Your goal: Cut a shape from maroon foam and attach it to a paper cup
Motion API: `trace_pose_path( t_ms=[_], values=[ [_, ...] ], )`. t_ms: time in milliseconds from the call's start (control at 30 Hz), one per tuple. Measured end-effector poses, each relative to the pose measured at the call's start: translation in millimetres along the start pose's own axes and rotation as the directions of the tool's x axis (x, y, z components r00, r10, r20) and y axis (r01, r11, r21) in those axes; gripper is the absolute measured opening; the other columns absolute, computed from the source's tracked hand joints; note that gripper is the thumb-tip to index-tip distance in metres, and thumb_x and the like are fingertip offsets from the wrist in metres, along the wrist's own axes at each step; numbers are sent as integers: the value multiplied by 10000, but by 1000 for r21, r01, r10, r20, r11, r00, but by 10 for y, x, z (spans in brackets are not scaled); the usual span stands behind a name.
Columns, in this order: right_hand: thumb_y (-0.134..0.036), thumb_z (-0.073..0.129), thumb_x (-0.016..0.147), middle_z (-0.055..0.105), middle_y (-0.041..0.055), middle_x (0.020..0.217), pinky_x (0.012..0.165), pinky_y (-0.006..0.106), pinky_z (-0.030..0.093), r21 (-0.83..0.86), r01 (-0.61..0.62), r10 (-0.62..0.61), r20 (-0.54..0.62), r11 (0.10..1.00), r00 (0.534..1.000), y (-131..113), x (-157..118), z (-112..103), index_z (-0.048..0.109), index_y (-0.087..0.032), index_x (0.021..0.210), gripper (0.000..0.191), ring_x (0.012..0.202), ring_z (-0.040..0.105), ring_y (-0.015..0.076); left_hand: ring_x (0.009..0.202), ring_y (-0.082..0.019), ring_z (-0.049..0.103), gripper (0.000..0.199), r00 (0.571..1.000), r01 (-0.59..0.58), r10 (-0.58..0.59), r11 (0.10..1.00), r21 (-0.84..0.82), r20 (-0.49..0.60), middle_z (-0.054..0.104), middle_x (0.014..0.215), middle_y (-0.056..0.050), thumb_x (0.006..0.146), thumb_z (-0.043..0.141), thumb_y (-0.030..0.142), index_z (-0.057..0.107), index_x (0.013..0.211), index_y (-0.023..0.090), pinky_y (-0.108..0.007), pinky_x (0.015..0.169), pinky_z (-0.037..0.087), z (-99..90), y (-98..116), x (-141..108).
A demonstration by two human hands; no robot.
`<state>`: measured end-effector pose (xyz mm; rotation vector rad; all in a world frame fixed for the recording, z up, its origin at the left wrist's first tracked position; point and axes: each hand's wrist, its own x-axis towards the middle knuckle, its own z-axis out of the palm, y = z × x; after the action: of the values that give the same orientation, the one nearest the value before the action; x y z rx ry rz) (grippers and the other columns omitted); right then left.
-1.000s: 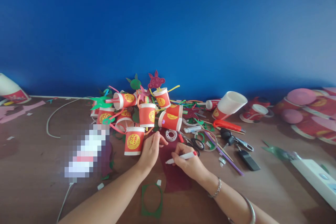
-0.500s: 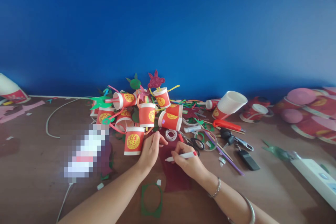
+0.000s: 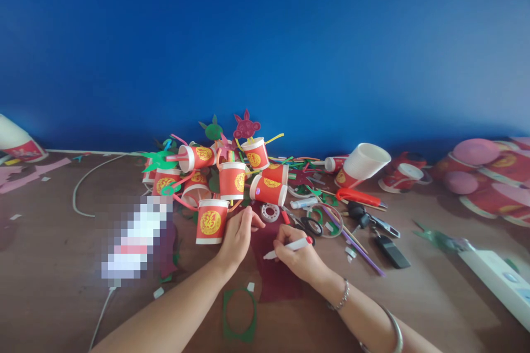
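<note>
Gripping a white marker [image 3: 297,244], the fingers of the right hand [image 3: 301,261] hold it over dark red paper [image 3: 279,281] on the table [image 3: 186,322]. The left hand [image 3: 237,237] rests beside a red cup [image 3: 211,223], fingers loosely bent and parted.

1. On the right wrist, just behind the right hand [image 3: 298,256]: a slim, silver-coloured bracelet of small linked pieces [image 3: 345,295], metallic in look, with a knobbly, broken outline.
2. Farther up the right forearm [image 3: 361,314], apart from the bracelet: a smooth, rounded, silver-coloured bangle [image 3: 398,331], thicker and shiny, partly cut off by the lower edge.
3. Left hand [image 3: 239,236] and left forearm [image 3: 178,300]: both bare.
4. Fingernails: too small to make out.
</note>
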<state>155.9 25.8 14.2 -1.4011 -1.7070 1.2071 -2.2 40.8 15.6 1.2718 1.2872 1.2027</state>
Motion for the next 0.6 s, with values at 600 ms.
trace_pose_path(
  t_ms=[600],
  values=[
    [-209,526,757,609,-11,531,449,200,375,4,-11,11,14,1000,1000,-51,-11,-4,463,-196,586,183,492,553,120,707,-188,637,506,1000,3,-3,1000,3,3,675,687,-65,913,313,464,613,640,162,-309,669,537,-1,-3,2]
  ],
)
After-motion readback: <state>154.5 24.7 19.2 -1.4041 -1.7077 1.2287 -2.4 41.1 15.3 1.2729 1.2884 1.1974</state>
